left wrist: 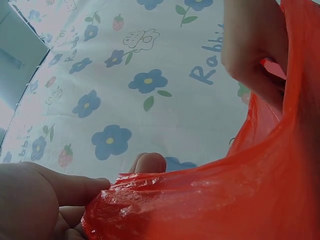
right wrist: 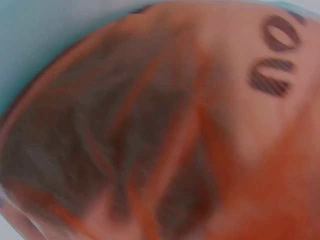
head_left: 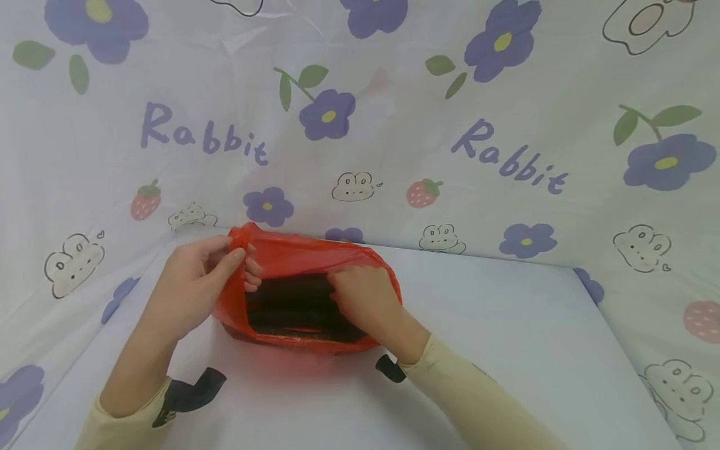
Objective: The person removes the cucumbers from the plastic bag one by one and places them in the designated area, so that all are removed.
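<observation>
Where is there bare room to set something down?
Widest: white tabletop right of the red bag, between right sleeve and printed cloth. Smaller: before the bag, between sleeves. Crowded: the bag's mouth, with left hand and right hand.

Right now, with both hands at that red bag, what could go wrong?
The left hand pinches the rim of the red bag; the thin-looking plastic might tear there. If that pinch slips, the opening could sag over the dark contents. The black piece by the right hand's wrist sits close to the rim and might snag it.
</observation>
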A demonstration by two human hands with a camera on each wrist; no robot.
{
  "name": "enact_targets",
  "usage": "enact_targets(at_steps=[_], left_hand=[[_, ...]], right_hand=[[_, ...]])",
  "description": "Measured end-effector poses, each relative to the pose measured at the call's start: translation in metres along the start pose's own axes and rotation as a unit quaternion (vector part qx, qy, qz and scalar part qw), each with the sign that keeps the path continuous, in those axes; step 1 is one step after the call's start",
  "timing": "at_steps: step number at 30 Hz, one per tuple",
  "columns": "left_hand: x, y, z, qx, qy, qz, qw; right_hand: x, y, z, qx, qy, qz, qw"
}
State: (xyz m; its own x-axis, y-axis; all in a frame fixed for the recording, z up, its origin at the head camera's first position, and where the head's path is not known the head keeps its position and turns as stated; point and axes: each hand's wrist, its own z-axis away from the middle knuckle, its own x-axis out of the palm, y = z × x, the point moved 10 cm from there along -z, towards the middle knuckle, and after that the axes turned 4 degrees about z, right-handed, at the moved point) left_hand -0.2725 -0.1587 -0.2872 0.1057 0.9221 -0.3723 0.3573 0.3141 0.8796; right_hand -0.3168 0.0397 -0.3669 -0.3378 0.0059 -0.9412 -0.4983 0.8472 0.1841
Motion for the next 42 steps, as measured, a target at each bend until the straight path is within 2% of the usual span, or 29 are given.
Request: enact_targets(at_steps=[5, 11, 19, 25, 29, 36, 42], left_hand=[[0.001, -0.003, -0.001, -0.006, -0.002, 0.011, 0.9999], [0.002, -0.006, -0.001, -0.013, -0.006, 0.030, 0.9994], [0.001, -0.004, 0.000, -0.016, -0.005, 0.059, 0.9981], [-0.001, -0.002, 0.000, -0.010, -0.004, 0.065, 0.9978], [-0.002, -0.002, 0.000, -0.007, -0.002, 0.068, 0.9977], [-0.005, 0.001, -0.001, 0.009, 0.007, 0.036, 0.9993], [-0.005, 0.005, -0.002, 0.018, 0.005, 0.041, 0.9990]], right_hand=[[-0.015, 0.009, 0.000, 0.025, -0.016, -0.016, 0.9994], [-0.033, 0.020, -0.002, 0.035, -0.021, -0.029, 0.9987], [-0.060, 0.030, 0.002, 0.025, 0.021, -0.024, 0.9992], [-0.069, 0.044, 0.005, 0.045, -0.001, -0.037, 0.9983], [-0.077, 0.055, 0.011, 0.053, 0.007, -0.058, 0.9969], [-0.080, 0.078, 0.028, 0.080, 0.015, -0.075, 0.9938], [-0.085, 0.096, 0.042, 0.091, 0.039, -0.077, 0.9921]])
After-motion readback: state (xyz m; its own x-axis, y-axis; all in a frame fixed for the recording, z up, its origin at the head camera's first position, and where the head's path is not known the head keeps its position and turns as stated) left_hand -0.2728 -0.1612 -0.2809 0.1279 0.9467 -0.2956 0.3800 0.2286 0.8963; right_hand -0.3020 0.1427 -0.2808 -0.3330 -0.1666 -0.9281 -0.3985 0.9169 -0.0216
